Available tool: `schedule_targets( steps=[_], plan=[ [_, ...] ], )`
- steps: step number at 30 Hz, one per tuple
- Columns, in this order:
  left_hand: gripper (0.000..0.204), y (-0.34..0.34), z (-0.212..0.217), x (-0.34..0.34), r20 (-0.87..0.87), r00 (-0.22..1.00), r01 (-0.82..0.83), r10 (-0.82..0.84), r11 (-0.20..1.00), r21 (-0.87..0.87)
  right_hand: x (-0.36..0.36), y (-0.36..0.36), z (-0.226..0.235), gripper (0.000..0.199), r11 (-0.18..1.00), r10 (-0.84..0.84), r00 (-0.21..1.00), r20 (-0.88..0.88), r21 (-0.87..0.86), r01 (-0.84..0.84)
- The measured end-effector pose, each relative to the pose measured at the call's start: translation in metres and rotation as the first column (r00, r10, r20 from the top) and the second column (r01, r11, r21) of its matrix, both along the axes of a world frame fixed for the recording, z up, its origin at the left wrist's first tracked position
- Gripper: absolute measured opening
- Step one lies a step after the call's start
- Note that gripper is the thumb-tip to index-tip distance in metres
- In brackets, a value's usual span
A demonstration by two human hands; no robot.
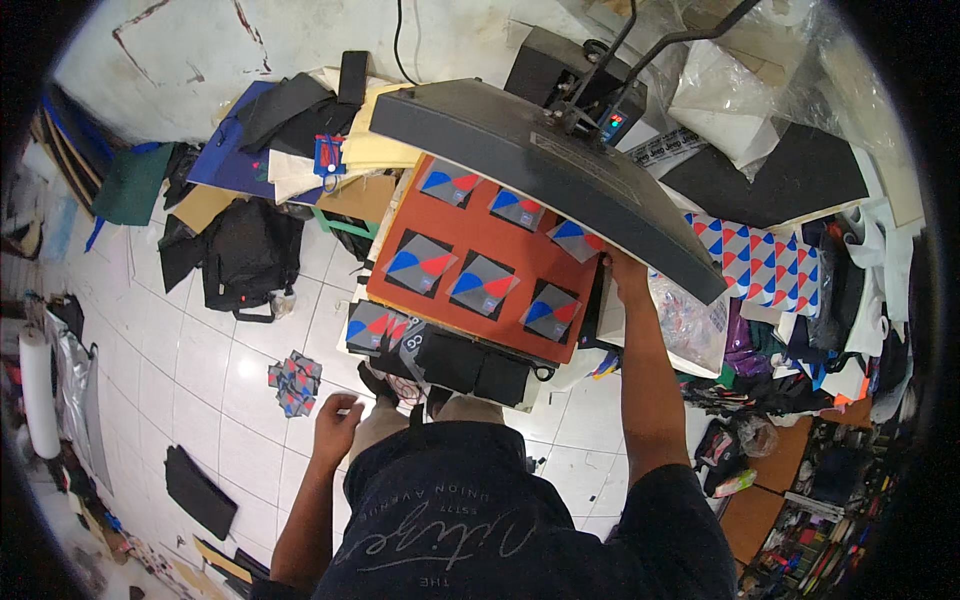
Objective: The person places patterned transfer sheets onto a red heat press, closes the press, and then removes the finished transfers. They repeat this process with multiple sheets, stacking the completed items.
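A heat press stands before me, its dark upper plate (550, 170) raised and tilted over an orange-brown lower bed (420, 215). Several black squares topped with grey, blue and red printed sheets lie on the bed, such as the front-left sheet (420, 262) and the front-middle sheet (482, 287). My right hand (626, 276) reaches in under the plate's right edge, fingers closed at the corner of a printed sheet (576, 241); the fingertips are partly hidden. My left hand (338, 428) hangs beside my left thigh, loosely curled and holding nothing visible.
Black pieces (460, 362) and more printed sheets (372, 328) lie along the press's front ledge. A pile of printed sheets (296, 384) and a black bag (252, 255) are on the tiled floor. To the right are a patterned sheet (752, 262) and heaped fabric.
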State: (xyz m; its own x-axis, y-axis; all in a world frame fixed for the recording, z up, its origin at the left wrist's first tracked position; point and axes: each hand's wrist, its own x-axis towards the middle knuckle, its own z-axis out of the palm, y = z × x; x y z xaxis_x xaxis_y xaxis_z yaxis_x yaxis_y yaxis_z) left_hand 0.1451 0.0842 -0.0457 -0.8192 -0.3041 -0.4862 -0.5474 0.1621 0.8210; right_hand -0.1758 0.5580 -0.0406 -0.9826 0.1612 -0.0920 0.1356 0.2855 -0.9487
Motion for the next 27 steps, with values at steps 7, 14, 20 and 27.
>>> schedule_targets(
  steps=[7, 14, 20, 27],
  plan=[
    [0.027, -0.072, -0.073, 0.14, 0.384, 0.888, -0.186, 0.255, 0.96, -0.207, -0.058, 0.016, -0.054, 0.022, 0.98, 0.018, 0.996, -0.09, 0.197, 0.0],
    [0.028, -0.072, -0.059, 0.175, 0.579, 0.767, -0.264, 0.277, 0.958, -0.109, -0.068, 0.03, -0.081, 0.03, 0.721, 0.192, 0.904, -0.381, 0.68, 0.133],
    [0.031, -0.053, -0.042, 0.137, 0.538, 0.81, -0.194, 0.232, 0.973, -0.128, -0.017, -0.007, -0.045, 0.037, 0.55, 0.221, 0.9, -0.376, 0.81, 0.203],
    [0.032, -0.047, -0.036, 0.085, 0.467, 0.874, -0.096, 0.134, 0.99, -0.104, 0.012, -0.044, -0.029, 0.035, 0.588, 0.098, 0.942, -0.322, 0.782, 0.207]
  ],
)
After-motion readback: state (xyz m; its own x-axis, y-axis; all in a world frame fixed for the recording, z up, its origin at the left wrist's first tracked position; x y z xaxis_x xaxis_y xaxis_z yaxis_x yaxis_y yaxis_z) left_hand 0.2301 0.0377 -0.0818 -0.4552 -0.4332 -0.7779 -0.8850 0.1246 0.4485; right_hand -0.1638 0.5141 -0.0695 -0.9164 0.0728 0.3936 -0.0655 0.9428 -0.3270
